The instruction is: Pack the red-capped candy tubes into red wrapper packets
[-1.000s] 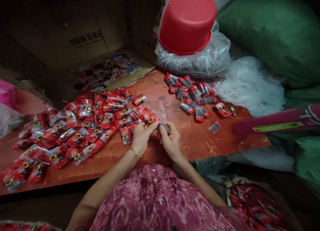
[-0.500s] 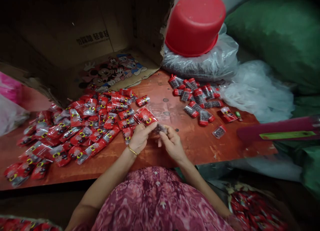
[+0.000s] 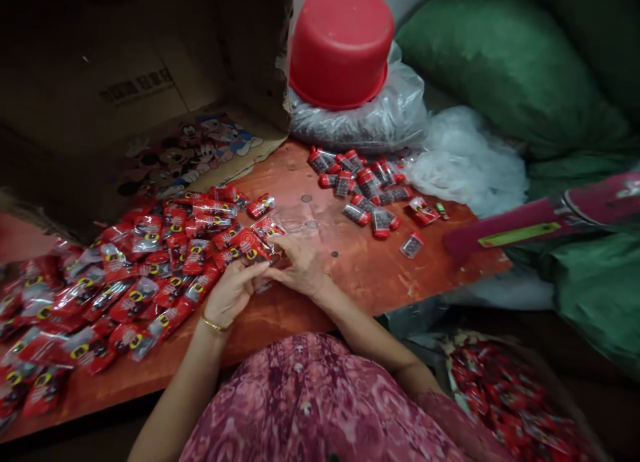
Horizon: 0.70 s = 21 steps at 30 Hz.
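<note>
Both my hands meet over the table around one red plastic packet with a clear part. My left hand, with a gold bangle at the wrist, pinches its lower edge between thumb and fingers. My right hand closes on the packet's right end; the fingertips partly hide what is inside. Just left of them spreads a heap of similar filled red packets. Farther off to the right lie several small clear containers with red ends and dark contents.
An open cardboard box stands at the back left. A red tub rests upside down on a filled clear bag. White plastic bags and a purple bar are at right. A sack of red packets sits below the table edge.
The view has swung right. My hands have come closer to the packet heap. The dark container seen between my fingers before is now hidden at the packet, and my right hand has moved onto the packet's end.
</note>
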Each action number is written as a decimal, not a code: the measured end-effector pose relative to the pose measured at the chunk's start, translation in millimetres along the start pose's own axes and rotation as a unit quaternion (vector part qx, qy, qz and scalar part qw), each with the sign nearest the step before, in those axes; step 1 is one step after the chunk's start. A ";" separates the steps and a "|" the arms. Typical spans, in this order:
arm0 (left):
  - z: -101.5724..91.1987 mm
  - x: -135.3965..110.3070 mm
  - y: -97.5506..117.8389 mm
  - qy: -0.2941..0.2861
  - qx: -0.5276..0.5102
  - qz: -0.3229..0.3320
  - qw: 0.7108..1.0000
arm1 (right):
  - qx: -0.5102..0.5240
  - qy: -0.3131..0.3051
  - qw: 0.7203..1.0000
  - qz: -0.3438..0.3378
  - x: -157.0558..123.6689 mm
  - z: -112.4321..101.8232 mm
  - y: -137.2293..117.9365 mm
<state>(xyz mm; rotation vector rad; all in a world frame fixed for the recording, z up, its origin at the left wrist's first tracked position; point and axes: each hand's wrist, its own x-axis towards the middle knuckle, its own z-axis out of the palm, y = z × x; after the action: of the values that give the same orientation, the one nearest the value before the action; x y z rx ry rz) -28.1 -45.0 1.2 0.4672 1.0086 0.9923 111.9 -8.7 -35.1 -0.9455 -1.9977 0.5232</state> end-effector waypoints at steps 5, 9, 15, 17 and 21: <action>8.4 -2.8 -4.3 0.003 0.000 0.004 1.000 | -0.027 0.004 0.998 -0.049 -8.2 -12.2 6.7; 16.9 1.2 -12.0 -0.009 0.011 0.006 1.000 | -0.038 0.004 0.999 -0.021 -14.1 -10.8 14.2; 1.0 4.9 -2.3 0.049 0.028 -0.001 0.998 | -0.104 -0.004 0.993 -0.048 -5.4 0.9 4.5; -11.4 10.0 14.0 0.128 0.013 0.005 0.992 | -0.151 0.010 0.988 -0.023 1.9 -7.7 13.5; -28.9 24.8 49.4 0.259 -0.108 0.062 0.958 | -0.299 0.085 0.935 0.173 7.0 -51.2 60.9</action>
<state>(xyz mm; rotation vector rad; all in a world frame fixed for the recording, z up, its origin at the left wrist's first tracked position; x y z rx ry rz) -72.1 -1.9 11.1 0.0841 1.3275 1.3621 177.9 35.7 -42.7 -1.6728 -1.8646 -0.0053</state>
